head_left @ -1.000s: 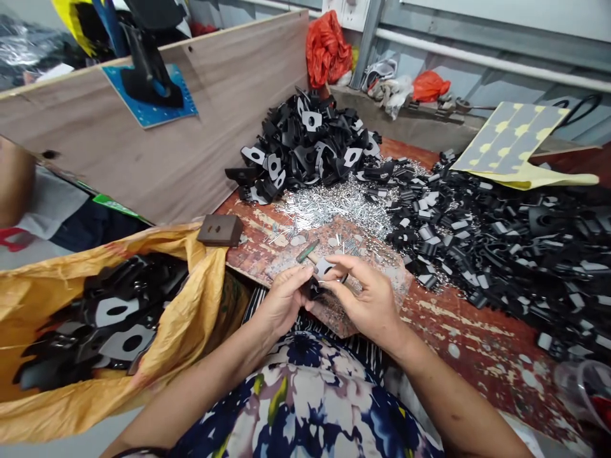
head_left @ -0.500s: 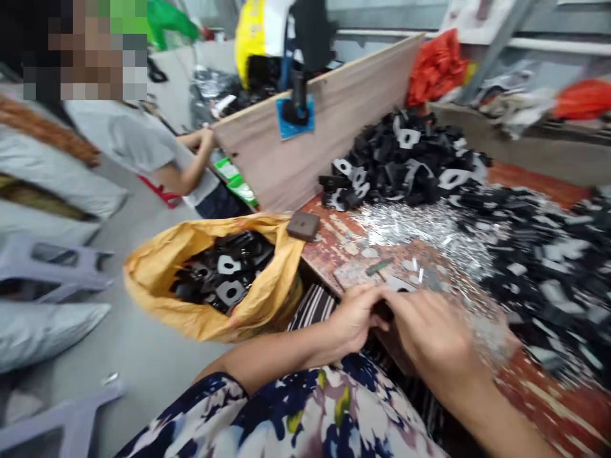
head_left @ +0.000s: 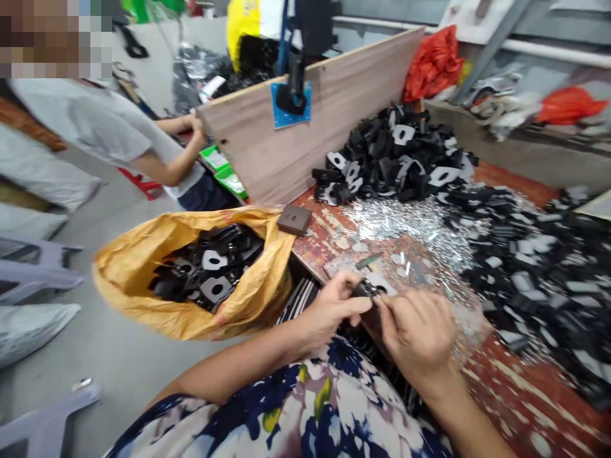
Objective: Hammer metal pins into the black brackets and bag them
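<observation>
Low over the near edge of the table, my left hand is closed around a small black plastic part. A light grey piece with a dark round hole shows just behind it; I cannot tell whether the two are joined. My right hand pinches thumb and forefinger together at the right end of the black part. Whatever lies between those fingertips is too small to make out. Just beyond the hands, a small green-handled tool lies on the worn red tabletop.
Left of my hands stands an open yellow sack holding black and grey parts. A brown block sits at the table corner. Shiny metal pins and heaps of black parts cover the table. Behind a wooden board is another person.
My hands have drawn slightly apart, and the black part now shows between them. The whole view has shifted, with the sack and table things sitting further left.
</observation>
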Tool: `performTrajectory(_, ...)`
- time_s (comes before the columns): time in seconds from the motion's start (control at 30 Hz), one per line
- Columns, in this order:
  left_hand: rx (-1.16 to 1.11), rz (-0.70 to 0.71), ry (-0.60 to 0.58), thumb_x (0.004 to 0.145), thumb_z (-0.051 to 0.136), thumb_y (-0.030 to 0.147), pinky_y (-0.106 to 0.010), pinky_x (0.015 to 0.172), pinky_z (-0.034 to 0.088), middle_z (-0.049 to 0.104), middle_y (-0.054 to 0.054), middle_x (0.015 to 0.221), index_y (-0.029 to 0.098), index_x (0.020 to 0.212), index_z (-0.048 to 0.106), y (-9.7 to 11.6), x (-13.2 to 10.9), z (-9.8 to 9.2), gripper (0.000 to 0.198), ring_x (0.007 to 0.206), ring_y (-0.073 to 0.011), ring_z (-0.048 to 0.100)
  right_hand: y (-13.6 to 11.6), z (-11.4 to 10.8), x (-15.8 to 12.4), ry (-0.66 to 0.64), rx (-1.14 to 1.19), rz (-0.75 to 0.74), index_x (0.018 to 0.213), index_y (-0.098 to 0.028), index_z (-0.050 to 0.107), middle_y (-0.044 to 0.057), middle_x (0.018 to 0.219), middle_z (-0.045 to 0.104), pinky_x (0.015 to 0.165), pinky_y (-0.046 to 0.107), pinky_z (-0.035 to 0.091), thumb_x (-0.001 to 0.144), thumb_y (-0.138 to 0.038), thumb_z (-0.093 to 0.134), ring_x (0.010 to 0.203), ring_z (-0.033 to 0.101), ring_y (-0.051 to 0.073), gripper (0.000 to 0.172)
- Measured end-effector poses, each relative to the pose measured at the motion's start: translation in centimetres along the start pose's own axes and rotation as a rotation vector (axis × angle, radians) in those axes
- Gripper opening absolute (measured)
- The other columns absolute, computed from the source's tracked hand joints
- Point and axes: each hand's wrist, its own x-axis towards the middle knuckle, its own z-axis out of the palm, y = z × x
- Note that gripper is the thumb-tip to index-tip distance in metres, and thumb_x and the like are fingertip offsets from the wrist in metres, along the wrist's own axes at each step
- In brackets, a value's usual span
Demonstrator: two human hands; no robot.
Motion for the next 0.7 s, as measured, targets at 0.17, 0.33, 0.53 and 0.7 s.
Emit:
performTrajectory(0.17,0.501,0.148,0.145,0.084,0.078,0.033,-0.023,0.063,0.045,0.068,-0.003,0.095,0.021,0.115,0.061,1.5,-2.1,-3.9,0.036,0.082,-0.0167,0.061,1.6,0.2,-2.6,-0.317,0.136,0.076,0.118,-0.022,0.062,0.008,0.104,0.069,0.086,0.04,0.043,0.101,-0.027,0.055,0.096,0.061,0.024,0.019)
performTrajectory(0.33,0.584,0.051,0.181,0.097,0.057,0.051,-0.023,0.044,0.028,0.064,0.0,0.078,0.021,0.115,0.067,1.7,-1.0,-5.8,0.037,0.049,-0.0097,0.041,4.9,0.6,-6.2,-0.415,-0.233,0.239,0.092,-0.019,0.058,0.011,0.089,0.063,0.071,0.037,0.041,0.097,-0.032,0.058,0.085,0.058,0.028,0.014)
performTrajectory(0.53,0.825,0.187,0.266,0.098,0.05,0.048,-0.027,0.061,0.039,0.054,0.003,0.064,0.018,0.096,0.071,-1.6,2.6,-5.1,0.036,0.063,-0.017,0.052,5.7,-0.5,-8.0,-0.525,-0.027,0.425,0.109,-0.019,0.057,-0.003,0.059,0.058,0.047,0.03,0.034,0.1,-0.031,0.049,0.047,0.056,0.019,0.017)
performTrajectory(0.7,0.872,0.222,0.307,0.097,0.049,0.047,-0.028,0.065,0.037,0.05,0.002,0.06,0.02,0.066,0.058,-1.9,2.9,-5.1,0.041,0.062,-0.0173,0.05,4.6,-3.7,-7.2,-0.191,0.16,0.272,0.154,-0.027,0.043,0.008,0.107,0.076,0.068,0.032,0.056,0.102,-0.023,0.048,0.084,0.075,0.022,0.052)
